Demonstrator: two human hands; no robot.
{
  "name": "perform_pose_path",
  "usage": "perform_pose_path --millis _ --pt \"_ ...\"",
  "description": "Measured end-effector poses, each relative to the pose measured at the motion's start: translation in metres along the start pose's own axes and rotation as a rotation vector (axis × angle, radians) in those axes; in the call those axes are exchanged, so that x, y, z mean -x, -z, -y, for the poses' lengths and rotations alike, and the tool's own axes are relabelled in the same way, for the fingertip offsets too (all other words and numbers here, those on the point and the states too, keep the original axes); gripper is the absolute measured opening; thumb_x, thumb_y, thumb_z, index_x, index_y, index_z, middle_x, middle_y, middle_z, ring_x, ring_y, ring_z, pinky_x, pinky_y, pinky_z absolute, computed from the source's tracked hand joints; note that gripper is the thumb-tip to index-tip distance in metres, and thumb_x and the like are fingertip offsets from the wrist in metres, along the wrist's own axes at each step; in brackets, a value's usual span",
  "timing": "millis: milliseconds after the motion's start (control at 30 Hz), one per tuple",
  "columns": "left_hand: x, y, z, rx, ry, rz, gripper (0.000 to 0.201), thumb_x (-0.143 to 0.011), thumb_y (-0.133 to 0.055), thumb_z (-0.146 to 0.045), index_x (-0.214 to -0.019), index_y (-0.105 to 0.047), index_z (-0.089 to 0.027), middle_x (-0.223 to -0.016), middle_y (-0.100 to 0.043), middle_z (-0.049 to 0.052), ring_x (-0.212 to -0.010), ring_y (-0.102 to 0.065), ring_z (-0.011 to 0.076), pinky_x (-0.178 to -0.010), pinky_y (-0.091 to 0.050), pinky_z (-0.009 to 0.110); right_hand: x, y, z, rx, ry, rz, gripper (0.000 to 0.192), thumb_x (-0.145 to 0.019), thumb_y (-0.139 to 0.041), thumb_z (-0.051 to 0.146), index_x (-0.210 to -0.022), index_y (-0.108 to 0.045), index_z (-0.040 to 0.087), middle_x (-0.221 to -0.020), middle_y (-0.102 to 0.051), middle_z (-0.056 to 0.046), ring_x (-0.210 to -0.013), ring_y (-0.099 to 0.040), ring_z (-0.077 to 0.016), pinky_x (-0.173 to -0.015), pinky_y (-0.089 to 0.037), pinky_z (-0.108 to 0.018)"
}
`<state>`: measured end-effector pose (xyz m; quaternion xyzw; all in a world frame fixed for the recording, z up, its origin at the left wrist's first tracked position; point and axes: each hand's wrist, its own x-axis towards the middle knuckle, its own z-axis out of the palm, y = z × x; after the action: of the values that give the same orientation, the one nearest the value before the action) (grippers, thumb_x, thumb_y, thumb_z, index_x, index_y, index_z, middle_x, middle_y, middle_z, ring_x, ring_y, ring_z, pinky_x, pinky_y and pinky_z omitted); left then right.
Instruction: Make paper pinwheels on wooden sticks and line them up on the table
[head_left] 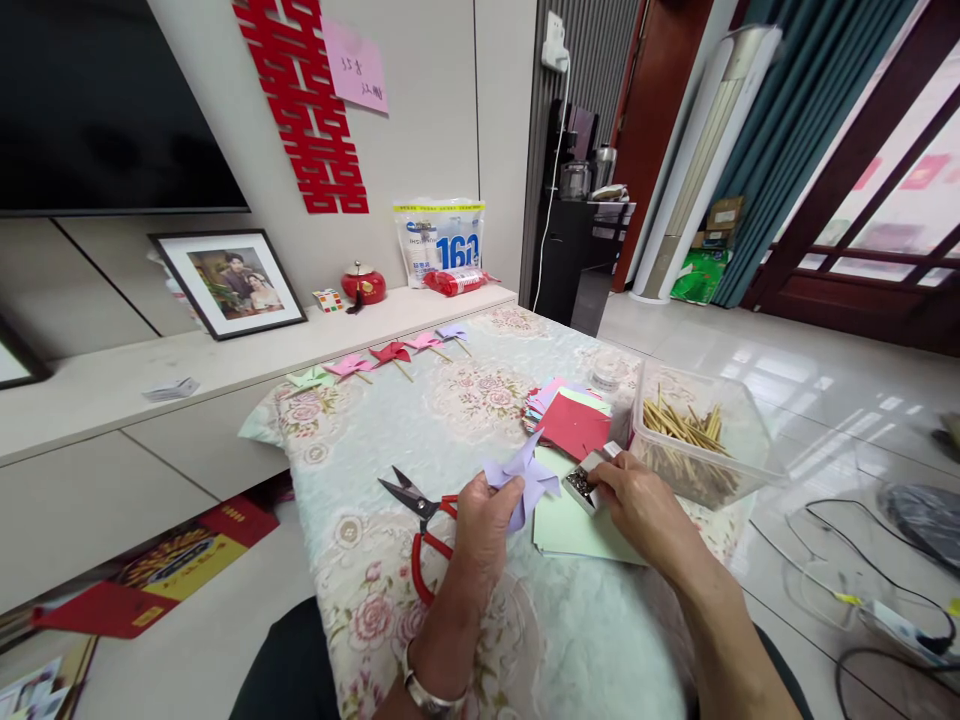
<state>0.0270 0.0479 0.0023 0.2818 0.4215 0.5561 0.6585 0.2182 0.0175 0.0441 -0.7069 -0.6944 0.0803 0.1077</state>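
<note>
My left hand (486,520) pinches a lilac paper pinwheel (529,482) at its folded middle, above the table. The fingertips of my right hand (637,495) are drawn together at a small open box of dark metal pins (581,484); what lies between them is hidden. That box rests on a stack of pale green paper (577,535). Beside my left hand, red-handled scissors (424,510) lie with their blades slightly apart. Behind the box is a pile of coloured paper with a red sheet (576,424) on top.
A clear plastic bin (750,440) of thin wooden sticks (686,425) stands at the right. Several finished pinwheels on sticks, one of them red (391,353), line the table's far edge. A floral cloth (352,560) covers the table. Cables (855,590) run over the floor at right.
</note>
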Motion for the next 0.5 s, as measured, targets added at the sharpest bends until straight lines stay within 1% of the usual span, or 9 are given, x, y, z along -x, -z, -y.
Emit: perform_pose_path --millis 67,133,267,400,500 --pt "0.0004 -0.0010 -0.0010 0.001 0.004 -0.001 0.026 -0.058 -0.080 -0.025 -0.079 -0.071 -0.013 -0.065 -0.072 0.000 -0.056 -0.060 0.0126 -0.057 -0.046 0.022 -0.0012 -0.0027 -0.0073 -0.040 0.024 0.007 0.037 -0.089 -0.044 0.004 -0.100 -0.075 0.020 -0.092 -0.058 -0.008 -0.080 -0.060 -0.0191 -0.069 -0.038 -0.027" --pt "0.0006 -0.0013 -0.0017 0.001 0.005 0.001 0.026 -0.058 -0.080 -0.025 -0.079 -0.072 -0.013 -0.066 -0.073 0.000 -0.057 -0.061 0.0127 -0.058 -0.047 0.023 -0.0023 -0.0055 -0.0115 -0.066 0.036 0.003 0.041 -0.086 -0.042 0.001 -0.100 -0.075 0.020 -0.092 -0.058 -0.008 -0.081 -0.060 -0.0194 -0.071 -0.039 -0.027" --pt "0.0006 -0.0009 -0.0015 -0.005 0.005 0.005 0.026 -0.058 -0.080 -0.026 -0.079 -0.071 -0.013 -0.066 -0.073 0.001 -0.057 -0.060 0.0129 -0.058 -0.047 0.023 -0.0032 -0.0074 -0.0108 -0.093 0.059 -0.037 0.033 -0.084 -0.044 0.002 -0.091 -0.072 0.017 -0.093 -0.058 -0.008 -0.079 -0.058 -0.0191 -0.071 -0.040 -0.028" --pt "0.0005 -0.0001 -0.0002 -0.016 0.001 0.001 0.027 -0.058 -0.080 -0.027 -0.080 -0.071 -0.013 -0.064 -0.071 0.000 -0.055 -0.059 0.0129 -0.056 -0.045 0.023 -0.0038 -0.0051 -0.0089 -0.164 0.105 -0.077 0.028 -0.081 -0.043 0.001 -0.078 -0.066 0.017 -0.088 -0.057 -0.006 -0.078 -0.058 -0.0177 -0.074 -0.042 -0.028" --pt "0.0001 0.0006 0.0005 -0.022 0.000 -0.002 0.027 -0.058 -0.081 -0.028 -0.079 -0.071 -0.013 -0.063 -0.070 0.000 -0.054 -0.058 0.0126 -0.054 -0.043 0.023 -0.0045 -0.0033 -0.0100 -0.204 0.141 -0.086 0.026 -0.078 -0.045 0.001 -0.075 -0.064 0.017 -0.086 -0.058 -0.005 -0.078 -0.059 -0.0175 -0.074 -0.043 -0.028"
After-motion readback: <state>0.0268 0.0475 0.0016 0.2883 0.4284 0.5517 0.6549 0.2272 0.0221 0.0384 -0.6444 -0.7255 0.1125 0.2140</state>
